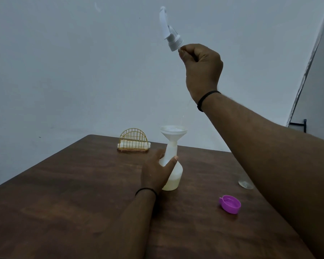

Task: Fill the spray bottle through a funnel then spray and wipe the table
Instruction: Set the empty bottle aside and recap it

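Up high, right hand [202,68] pinches plastic sprayer head [170,32]; funnel [173,132] conical.

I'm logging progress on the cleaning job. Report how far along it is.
Done: the spray bottle holds pale liquid in its lower part, with the funnel seated in its neck. In hand: the left hand holds the bottle; the right hand holds the spray head raised above. Left: remove the funnel, fit the head, spray and wipe the table.
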